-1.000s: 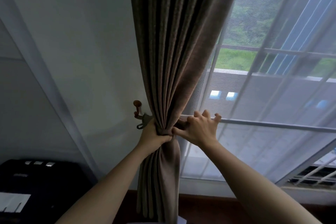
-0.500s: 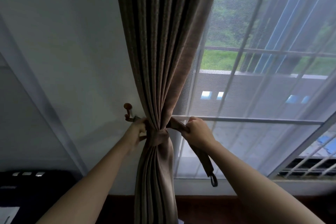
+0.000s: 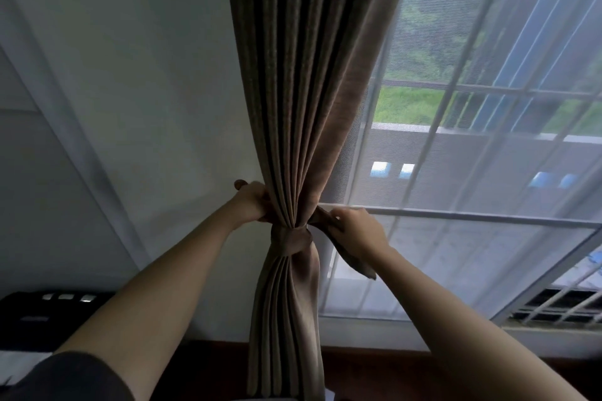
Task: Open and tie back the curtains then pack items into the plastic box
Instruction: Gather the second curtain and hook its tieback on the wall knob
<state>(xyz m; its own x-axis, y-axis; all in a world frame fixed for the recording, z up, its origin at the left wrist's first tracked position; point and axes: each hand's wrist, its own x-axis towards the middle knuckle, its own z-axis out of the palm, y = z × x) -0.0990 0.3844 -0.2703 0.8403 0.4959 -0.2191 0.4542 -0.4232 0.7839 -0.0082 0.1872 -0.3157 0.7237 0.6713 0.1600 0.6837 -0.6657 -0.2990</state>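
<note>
A brown pleated curtain (image 3: 306, 81) hangs in the middle, gathered at waist height by a matching tieback band (image 3: 291, 239). My left hand (image 3: 252, 202) grips the band's left end beside the wall hook (image 3: 240, 184), whose knob shows just above the knuckles. My right hand (image 3: 358, 226) holds the band's right end, and a loose tail of it (image 3: 356, 265) hangs below that hand. The plastic box is out of view.
A sheer white curtain (image 3: 488, 156) covers the window on the right, with window bars behind it. A white wall fills the left side. A black device (image 3: 42, 316) stands low at the left. Dark wood trim runs along the bottom.
The band now sits tight round the curtain. My left hand has risen to the wall hook. My right hand still holds the other end, whose tail looks shorter.
</note>
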